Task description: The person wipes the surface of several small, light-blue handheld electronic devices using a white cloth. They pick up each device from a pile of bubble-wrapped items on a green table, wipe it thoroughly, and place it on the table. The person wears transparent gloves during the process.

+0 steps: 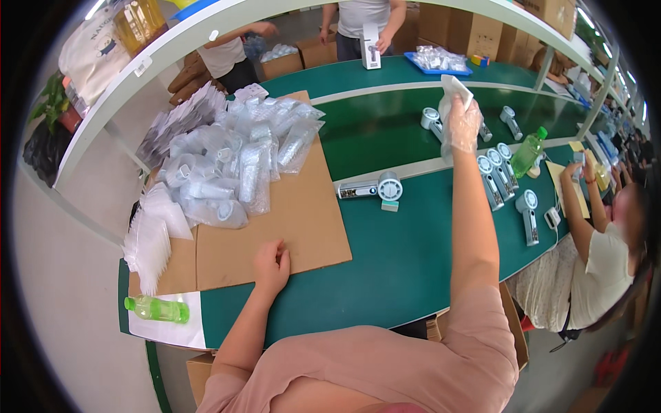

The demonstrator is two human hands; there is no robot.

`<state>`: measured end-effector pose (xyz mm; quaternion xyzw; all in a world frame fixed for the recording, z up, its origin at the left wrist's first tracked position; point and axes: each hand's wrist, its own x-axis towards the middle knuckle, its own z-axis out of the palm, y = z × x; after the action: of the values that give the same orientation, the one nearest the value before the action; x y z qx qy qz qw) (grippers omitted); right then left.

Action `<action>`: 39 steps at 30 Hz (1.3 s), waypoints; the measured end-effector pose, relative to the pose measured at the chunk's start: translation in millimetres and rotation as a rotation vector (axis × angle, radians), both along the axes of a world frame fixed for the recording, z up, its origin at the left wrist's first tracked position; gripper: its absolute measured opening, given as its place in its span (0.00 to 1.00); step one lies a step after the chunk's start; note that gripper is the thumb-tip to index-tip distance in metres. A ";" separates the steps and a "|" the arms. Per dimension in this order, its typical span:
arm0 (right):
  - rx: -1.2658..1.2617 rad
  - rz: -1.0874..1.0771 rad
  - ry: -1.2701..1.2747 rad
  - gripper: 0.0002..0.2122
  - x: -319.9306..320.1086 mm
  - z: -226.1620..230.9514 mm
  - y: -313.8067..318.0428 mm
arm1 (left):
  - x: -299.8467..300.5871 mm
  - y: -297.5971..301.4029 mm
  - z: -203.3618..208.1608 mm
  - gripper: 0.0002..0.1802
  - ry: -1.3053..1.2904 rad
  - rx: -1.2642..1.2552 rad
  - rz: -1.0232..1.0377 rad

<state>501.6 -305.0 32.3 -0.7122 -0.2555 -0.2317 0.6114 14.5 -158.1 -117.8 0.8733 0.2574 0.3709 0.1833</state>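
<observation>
My right arm point(474, 227) reaches far across the green bench. In a clear plastic glove, my right hand point(464, 125) grips a folded white cloth point(454, 88) above the bench's raised strip. Light-blue handheld fans lie around it: one fan point(432, 118) beside the glove, another fan point(511, 122) further right. Closer to me are several more, including a fan point(529, 215). My bare left hand point(273, 267) rests on the cardboard sheet point(310, 237), fingers curled, with nothing visible in them. Ahead of it, one fan point(389, 186) lies sideways by a small pale block point(390, 206).
Bagged fans point(234, 158) heap on the cardboard, beside stacked white sleeves point(148, 237). Green bottles stand right point(529, 151) and lie at the near left point(157, 309). A white shelf edge point(275, 24) arches overhead. A co-worker point(599, 255) sits right; another person point(363, 31) holds a box opposite.
</observation>
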 end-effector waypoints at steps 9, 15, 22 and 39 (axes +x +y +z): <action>-1.195 -0.029 0.511 0.27 48.9 -49.0 44.1 | -0.2 -0.4 5.4 0.11 0.058 0.050 0.038; -1.015 -0.152 0.524 0.25 60.1 -86.0 60.3 | -0.1 -4.1 9.9 0.10 0.063 0.019 0.037; 0.386 0.646 0.936 0.19 19.5 -69.0 69.4 | 4.3 -1.8 5.2 0.07 0.035 0.046 0.030; 0.159 1.229 1.276 0.25 -347.9 -93.2 -0.7 | 3.5 -83.2 50.7 0.24 -0.281 -1.364 -0.478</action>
<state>153.7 -305.7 -60.9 -0.3980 -0.1863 0.5613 0.7014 18.0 -241.3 -67.2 0.5417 0.2076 0.1866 0.7929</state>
